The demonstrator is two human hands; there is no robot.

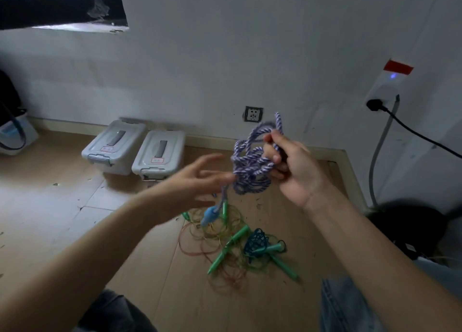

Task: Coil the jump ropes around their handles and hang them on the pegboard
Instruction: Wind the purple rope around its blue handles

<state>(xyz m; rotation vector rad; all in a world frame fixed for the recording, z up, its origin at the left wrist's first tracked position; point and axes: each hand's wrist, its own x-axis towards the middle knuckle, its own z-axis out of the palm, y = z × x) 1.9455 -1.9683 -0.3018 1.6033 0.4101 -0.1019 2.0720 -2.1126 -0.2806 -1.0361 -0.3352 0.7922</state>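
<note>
My right hand (290, 166) grips a bundle of purple-and-white braided jump rope (251, 161), held up above the floor. One end of that rope hangs down to a light blue handle (209, 215). Blurred, with its fingers spread, my left hand (200, 179) is just left of the bundle and touches the hanging strand. On the floor below lies a tangle of thin green and red ropes (220, 241) with green handles (228, 246), and a dark teal rope (257, 241) with teal handles. No pegboard is in view.
Two grey lidded storage boxes (160, 154) stand against the white wall. A wall socket (253, 113) is behind the rope. At right a black cable (422, 136) runs from a plugged outlet, and a dark object (405, 226) sits in the corner. My knees are at the bottom edge.
</note>
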